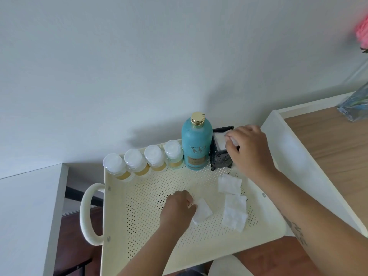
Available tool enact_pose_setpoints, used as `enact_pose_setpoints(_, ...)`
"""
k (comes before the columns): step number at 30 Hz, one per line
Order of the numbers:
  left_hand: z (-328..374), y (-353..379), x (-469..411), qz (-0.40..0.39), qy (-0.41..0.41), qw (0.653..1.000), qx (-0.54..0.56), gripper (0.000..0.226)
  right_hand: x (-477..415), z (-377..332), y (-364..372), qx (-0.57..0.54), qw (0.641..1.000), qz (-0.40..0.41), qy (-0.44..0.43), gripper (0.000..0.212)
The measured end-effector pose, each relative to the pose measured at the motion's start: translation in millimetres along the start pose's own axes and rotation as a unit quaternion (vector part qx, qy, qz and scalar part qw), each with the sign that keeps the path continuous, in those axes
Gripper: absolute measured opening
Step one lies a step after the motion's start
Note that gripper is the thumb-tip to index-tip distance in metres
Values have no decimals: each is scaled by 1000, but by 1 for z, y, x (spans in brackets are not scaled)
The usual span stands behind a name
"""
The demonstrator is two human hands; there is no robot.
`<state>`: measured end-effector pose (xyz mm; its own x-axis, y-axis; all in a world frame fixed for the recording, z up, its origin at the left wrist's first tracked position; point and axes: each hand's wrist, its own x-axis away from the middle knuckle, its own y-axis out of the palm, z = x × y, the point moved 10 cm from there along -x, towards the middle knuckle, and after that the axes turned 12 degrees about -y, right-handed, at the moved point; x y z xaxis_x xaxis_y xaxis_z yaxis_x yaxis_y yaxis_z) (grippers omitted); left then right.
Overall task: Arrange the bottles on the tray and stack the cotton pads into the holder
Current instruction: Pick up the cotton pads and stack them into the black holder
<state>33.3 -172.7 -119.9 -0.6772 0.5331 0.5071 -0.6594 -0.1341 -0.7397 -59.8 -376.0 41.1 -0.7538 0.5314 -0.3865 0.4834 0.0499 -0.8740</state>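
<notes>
Head view: bottles (197, 146) lined along the tray (139, 226) back; pad stacking underway. Our right hand (251, 154) pinches a pad (232, 140) over the holder (219, 158); our left hand (177, 210) pinches a second pad (202, 212) off the tray. Next, we judge: seat it flat, collect the loose pads (229, 184).

tray (151, 226): cream, perforated, handled | small bottles (143, 162): four, white-capped, upright along back rim | teal bottle (196, 144): gold cap, upright beside them | holder (220, 158): black, upright, back-right corner | cotton pads (235, 216): white squares, some in holder, several flat on tray floor
</notes>
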Motion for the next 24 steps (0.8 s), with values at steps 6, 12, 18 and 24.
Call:
enact_pose_setpoints(6,1,1,0,-4,10,1000,-14,12,8,-1,29,44,994,-98,-6,42)
enact_pose_setpoints(12,0,-10,-1,-24,13,998,54,5,8,-1,37,56,988,-146,-5,52)
enact_pose_setpoints(18,12,-30,0,-36,32,986,157,8,7,-2,39,64,983,-173,4,48)
enact_pose_setpoints(24,33,-52,6,-39,57,973,218,14,5,0,33,45,987,-155,-10,43)
